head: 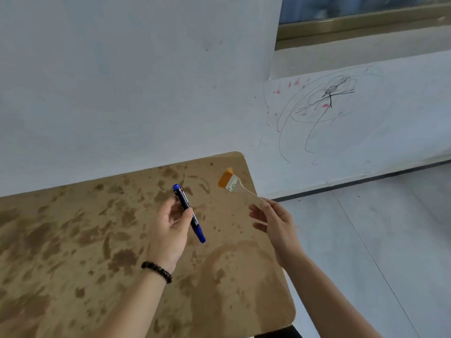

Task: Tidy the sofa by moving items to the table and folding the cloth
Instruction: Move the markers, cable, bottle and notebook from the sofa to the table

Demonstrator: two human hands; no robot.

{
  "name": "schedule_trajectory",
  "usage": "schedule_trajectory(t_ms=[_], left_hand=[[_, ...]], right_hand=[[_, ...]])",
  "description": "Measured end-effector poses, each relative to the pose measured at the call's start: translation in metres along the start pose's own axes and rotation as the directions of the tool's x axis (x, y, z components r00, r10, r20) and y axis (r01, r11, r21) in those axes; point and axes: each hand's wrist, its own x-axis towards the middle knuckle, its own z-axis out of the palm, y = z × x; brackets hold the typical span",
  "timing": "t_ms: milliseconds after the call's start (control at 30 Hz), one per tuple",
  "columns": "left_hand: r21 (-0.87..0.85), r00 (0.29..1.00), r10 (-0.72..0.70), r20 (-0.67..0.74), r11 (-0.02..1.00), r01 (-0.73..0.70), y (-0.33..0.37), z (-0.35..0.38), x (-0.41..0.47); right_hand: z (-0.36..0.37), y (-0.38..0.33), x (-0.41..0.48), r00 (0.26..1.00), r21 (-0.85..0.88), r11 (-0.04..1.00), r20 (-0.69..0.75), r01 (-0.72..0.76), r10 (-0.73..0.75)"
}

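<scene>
Over the stained brown table (73, 240), my left hand (170, 230) grips a blue marker (189, 213) between thumb and fingers; the marker is tilted, cap end up toward the wall. My right hand (273, 220) holds a flat paintbrush (234, 185) by its pale wooden handle, its orange bristles pointing up-left above the table's far right corner. Both items hang above the tabletop, not touching it. Neither the sofa nor the cloth is in view.
A white wall stands right behind the table. To the right, a lower wall (341, 118) carries pen scribbles under a window sill (366, 32). Light floor tiles (378, 252) lie past the table's right edge.
</scene>
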Motion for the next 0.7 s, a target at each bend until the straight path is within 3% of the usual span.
schedule_trajectory(t_ms=[100, 333, 533, 700], left_hand=[[0.098, 0.992, -0.111, -0.064, 0.988, 0.117, -0.009, 0.044, 0.056], [0.241, 0.963, -0.236, -0.132, 0.934, 0.262, -0.038, 0.123, 0.184], [0.42, 0.961, -0.246, -0.126, 0.864, 0.276, -0.081, 0.157, 0.26], [0.537, 0.973, -0.215, -0.084, 0.813, 0.226, -0.117, 0.167, 0.267]], right_hand=[[-0.001, -0.014, 0.084, 0.984, 0.018, 0.986, 0.06, -0.168, 0.166], [0.022, -0.009, 0.245, 0.946, -0.029, 0.947, 0.051, -0.32, 0.321], [0.038, 0.025, 0.297, 0.962, -0.418, 0.888, 0.094, -0.194, 0.255], [0.043, 0.054, 0.294, 0.966, -0.754, 0.642, 0.245, 0.14, 0.077]])
